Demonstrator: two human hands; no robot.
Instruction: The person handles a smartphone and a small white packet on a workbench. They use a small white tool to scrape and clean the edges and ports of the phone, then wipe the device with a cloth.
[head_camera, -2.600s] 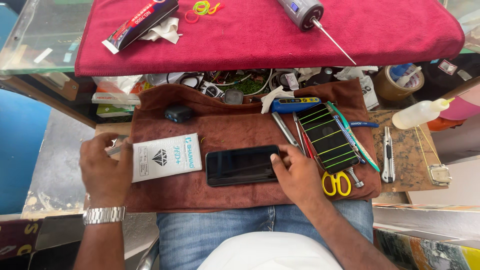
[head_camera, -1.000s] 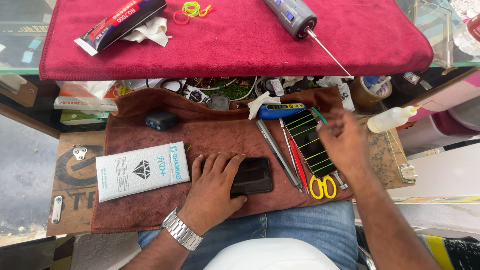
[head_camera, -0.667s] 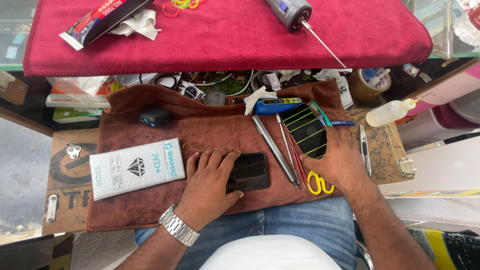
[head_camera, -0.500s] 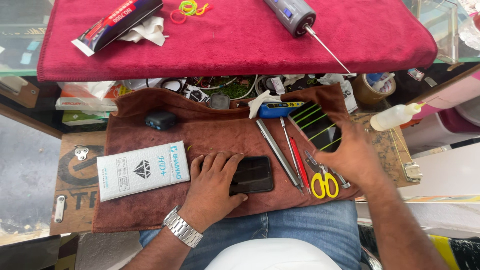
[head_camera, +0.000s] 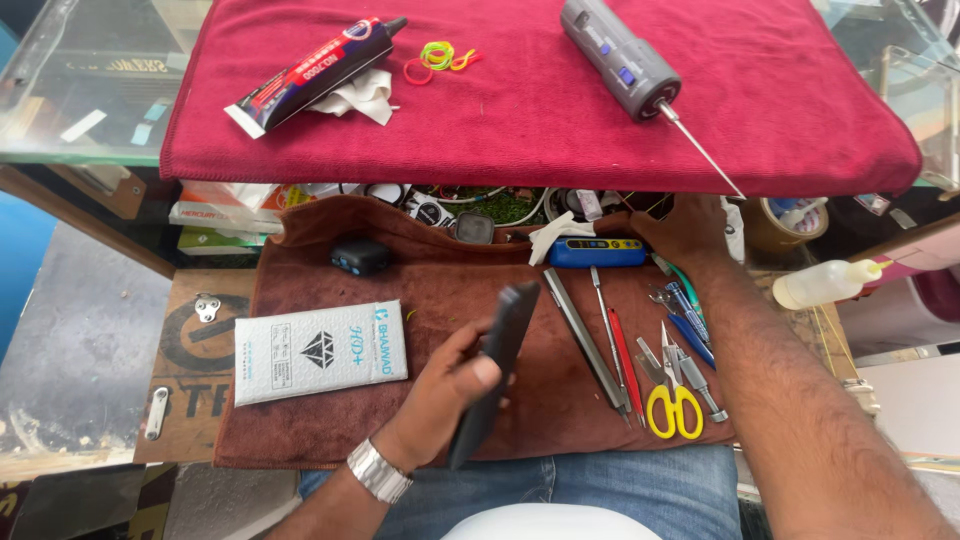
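My left hand grips a black phone, lifted off the brown cloth and tilted up on its edge. A metal watch sits on that wrist. My right hand reaches to the back of the cloth, beside a blue handheld device. Its fingertips are hidden among the clutter below the red towel's edge. A white flat packet lies on the cloth left of the phone.
Tweezers, screwdrivers and yellow scissors lie right of the phone. A small black box sits at the cloth's back. The red towel on the glass shelf carries a glue tube, rubber bands and a grey electric screwdriver. A squeeze bottle lies right.
My left hand has lifted the phone off the cloth and tipped it on edge. My right hand moved from the green-striped panel to the back; that panel is out of sight.
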